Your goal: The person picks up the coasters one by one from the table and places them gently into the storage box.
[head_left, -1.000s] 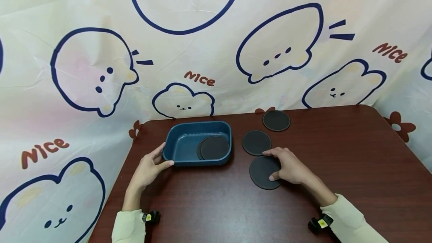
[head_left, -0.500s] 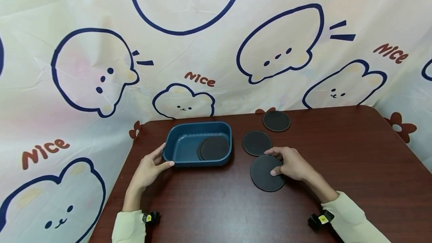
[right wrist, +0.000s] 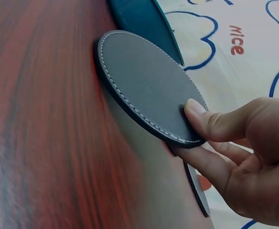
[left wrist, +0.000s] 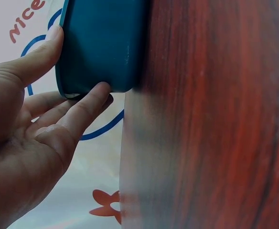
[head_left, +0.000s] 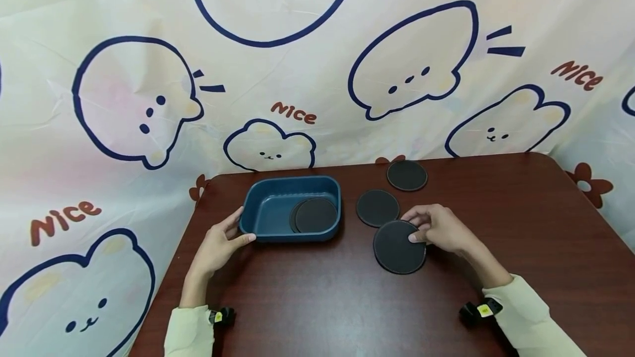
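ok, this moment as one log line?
left hand: holds tub at left end | right hand: pinches disc | in tub: overlapping discs | on table: two loose discs

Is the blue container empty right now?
No, the head view shows overlapping dark discs lying inside the blue container, toward its right end.

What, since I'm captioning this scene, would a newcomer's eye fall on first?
Probably the patterned backdrop behind the table, with its big blue-outlined animal faces. Next, the blue tray at the table's back left, gripped by the left hand. Then the dark disc pinched in the right hand, to the tray's right.
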A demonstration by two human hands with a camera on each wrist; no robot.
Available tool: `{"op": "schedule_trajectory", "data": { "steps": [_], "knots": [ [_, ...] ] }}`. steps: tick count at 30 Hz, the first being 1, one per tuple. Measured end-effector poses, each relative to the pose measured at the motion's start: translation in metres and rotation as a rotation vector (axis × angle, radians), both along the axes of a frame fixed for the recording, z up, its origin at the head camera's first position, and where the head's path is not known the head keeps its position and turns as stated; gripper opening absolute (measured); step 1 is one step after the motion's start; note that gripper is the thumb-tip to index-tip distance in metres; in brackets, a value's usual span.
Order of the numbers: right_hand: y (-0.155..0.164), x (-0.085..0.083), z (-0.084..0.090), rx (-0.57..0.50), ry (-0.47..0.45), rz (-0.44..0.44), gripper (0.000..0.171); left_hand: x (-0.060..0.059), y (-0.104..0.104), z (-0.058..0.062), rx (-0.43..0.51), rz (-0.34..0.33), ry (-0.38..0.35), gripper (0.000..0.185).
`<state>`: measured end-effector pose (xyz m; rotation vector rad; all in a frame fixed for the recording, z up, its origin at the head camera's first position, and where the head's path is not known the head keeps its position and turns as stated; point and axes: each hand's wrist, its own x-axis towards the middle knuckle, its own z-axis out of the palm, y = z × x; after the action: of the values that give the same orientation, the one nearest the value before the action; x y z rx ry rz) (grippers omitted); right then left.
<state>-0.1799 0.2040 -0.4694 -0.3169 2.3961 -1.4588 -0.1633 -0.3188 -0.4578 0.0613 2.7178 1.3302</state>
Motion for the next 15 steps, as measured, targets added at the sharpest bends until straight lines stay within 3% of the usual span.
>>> {"op": "schedule_trajectory", "data": {
  "steps": [6,15],
  "knots": [
    [0.011,-0.004,0.001,-0.111,-0.095,0.031,0.04,-0.001,0.0,0.0,-0.001,-0.001,-0.004,0.083],
    [0.017,-0.007,0.001,-0.13,-0.133,-0.014,0.049,-0.002,0.0,0.0,0.001,0.0,-0.013,0.084]
  ]
}}
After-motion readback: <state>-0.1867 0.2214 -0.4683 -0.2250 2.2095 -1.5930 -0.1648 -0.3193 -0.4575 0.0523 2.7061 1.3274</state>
